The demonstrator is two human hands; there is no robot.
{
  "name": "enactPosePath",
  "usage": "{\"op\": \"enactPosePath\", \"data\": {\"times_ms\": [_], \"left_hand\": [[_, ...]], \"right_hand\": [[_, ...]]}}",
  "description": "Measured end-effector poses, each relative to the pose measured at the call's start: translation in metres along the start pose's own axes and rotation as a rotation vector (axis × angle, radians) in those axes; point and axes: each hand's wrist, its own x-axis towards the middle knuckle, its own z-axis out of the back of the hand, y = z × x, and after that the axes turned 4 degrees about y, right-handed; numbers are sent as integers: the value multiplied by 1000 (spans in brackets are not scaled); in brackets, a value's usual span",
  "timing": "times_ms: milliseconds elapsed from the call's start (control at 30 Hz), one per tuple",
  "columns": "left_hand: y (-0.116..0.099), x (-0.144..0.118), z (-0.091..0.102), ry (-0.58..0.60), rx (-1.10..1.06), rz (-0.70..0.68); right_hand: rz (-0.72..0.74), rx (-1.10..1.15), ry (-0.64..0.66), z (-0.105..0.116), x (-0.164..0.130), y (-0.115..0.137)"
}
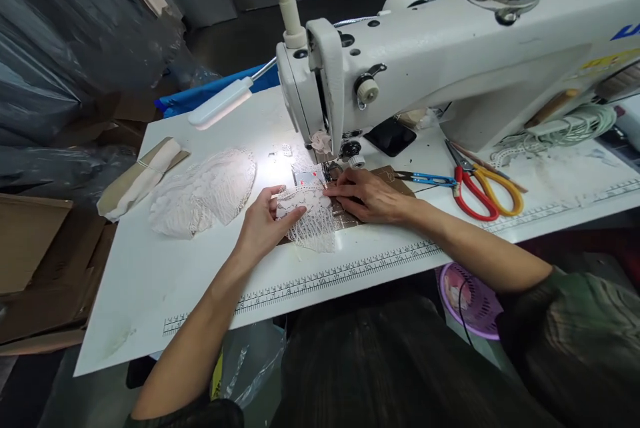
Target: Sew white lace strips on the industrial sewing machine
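Observation:
A piece of white lace lies under the front of the sewing machine, close to its needle and presser foot. My left hand grips the lace's left side, thumb on top and fingers at the far edge. At the lace's upper right corner, just before the presser foot, my right hand pinches the edge with its fingertips. Its palm side rests over a brown shiny sheet. To the left of my left hand, a loose pile of white lace pieces lies on the table.
Red and yellow-handled scissors and blue thread snips lie right of my right hand. A lamp lights the white table. A rolled white strip on card is far left. A purple basket stands below the table edge.

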Motion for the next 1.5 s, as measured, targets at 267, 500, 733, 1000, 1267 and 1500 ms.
{"op": "enactPosePath", "data": {"times_ms": [267, 500, 733, 1000, 1267, 1500], "left_hand": [[-1, -1, 2, 21, 197, 3], [-1, -2, 3, 31, 126, 27], [0, 0, 2, 51, 12, 30], [2, -1, 1, 2, 10, 31], [-2, -3, 3, 5, 122, 44], [1, -2, -1, -58, 74, 22]], "right_hand": [[-19, -59, 38, 0, 0, 3], [-74, -3, 2, 2, -2, 7], [-5, -2, 130, 13, -5, 15], [68, -120, 161, 12, -4, 19], [44, -129, 146, 9, -7, 21], [41, -111, 131, 8, -6, 20]]}}
